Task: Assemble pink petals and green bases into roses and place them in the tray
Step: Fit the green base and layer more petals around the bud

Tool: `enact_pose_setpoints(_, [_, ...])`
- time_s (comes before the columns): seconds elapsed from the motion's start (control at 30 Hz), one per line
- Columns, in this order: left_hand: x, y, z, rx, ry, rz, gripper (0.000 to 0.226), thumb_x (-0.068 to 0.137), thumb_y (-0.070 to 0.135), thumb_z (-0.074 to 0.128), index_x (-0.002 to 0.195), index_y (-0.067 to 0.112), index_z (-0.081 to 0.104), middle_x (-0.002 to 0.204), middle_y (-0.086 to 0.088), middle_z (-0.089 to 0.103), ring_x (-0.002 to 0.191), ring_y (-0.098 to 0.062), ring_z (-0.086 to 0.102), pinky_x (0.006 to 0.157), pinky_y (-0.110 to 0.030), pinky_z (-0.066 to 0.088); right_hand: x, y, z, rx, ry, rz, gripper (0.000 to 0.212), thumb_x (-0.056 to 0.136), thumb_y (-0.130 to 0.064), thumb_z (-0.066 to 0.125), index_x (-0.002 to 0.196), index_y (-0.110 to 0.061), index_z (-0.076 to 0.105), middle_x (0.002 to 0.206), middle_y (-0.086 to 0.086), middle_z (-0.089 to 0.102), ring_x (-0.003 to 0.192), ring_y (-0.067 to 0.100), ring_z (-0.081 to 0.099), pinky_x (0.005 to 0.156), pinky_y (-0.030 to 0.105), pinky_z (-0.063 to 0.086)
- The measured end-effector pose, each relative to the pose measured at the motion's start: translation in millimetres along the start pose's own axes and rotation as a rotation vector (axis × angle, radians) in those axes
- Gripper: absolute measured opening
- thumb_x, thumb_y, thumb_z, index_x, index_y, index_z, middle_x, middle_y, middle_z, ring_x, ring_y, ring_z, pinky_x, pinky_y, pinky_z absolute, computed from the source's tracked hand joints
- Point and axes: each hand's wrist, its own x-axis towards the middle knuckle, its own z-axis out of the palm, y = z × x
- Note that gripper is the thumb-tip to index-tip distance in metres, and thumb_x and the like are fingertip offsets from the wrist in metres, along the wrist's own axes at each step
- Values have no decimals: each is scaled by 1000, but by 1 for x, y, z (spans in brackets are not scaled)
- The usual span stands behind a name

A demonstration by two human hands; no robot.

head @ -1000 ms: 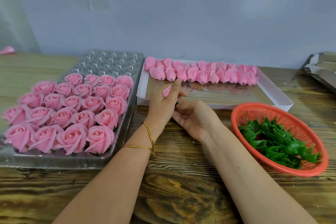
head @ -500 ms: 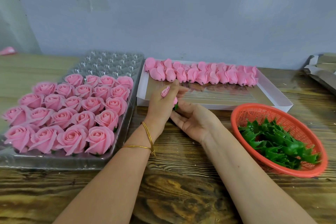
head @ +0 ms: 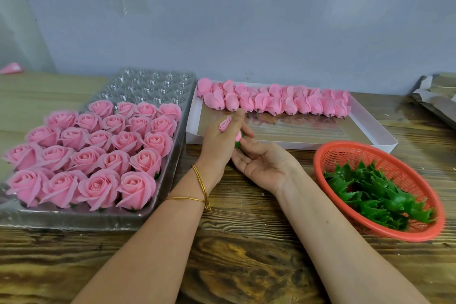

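Observation:
My left hand (head: 219, 142) grips a pink rose bud (head: 225, 124), whose top shows between thumb and forefinger. My right hand (head: 261, 163) lies palm up beside it, and its fingertips pinch a green base (head: 238, 140) at the bud's underside. Most of the bud and base is hidden by my fingers. The clear plastic tray (head: 158, 187) at the left holds several finished pink roses (head: 98, 150); its far cups stand bare.
A white box (head: 365, 128) behind my hands carries a row of several pink petal buds (head: 276, 101). An orange basket (head: 345, 155) of green bases (head: 377, 192) sits at the right. Folded cardboard (head: 439, 96) lies far right, near the wall.
My two hands stayed together at the box's front edge. The right fingers shifted around the green base under the bud, and a bit of pink now shows beside the green.

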Motion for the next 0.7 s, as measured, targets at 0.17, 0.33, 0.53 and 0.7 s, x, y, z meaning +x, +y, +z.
enact_pose_setpoints(0.17, [0,1,-1,-50,49,16,47,97,35,54,53,20,58,56,5,62,72,-12,64,71,-20,52,-1,0,1,43,-39,2,38,84,13,52,119,1,62,113,21,68,110,30,64,104,41,47])
enact_pose_setpoints(0.33, [-2,3,0,-89,69,-5,46,98,31,52,55,16,54,62,0,65,69,-10,64,68,-19,53,-1,0,0,-72,-39,-47,31,86,6,58,115,-3,64,98,16,71,105,26,66,102,39,49])
enact_pose_setpoints(0.53, [-1,4,-2,-58,45,-14,44,99,33,49,63,11,58,71,0,68,77,-11,63,86,-34,49,-3,2,1,-200,-26,-19,11,93,-9,59,101,-8,66,81,12,70,75,20,68,69,28,60])
enact_pose_setpoints(0.7, [0,2,-2,-81,13,-40,40,100,35,47,89,6,72,82,-3,69,83,-8,65,76,-18,51,-3,1,0,-155,-55,3,13,93,-5,58,105,-4,63,81,14,70,68,19,70,70,28,60])
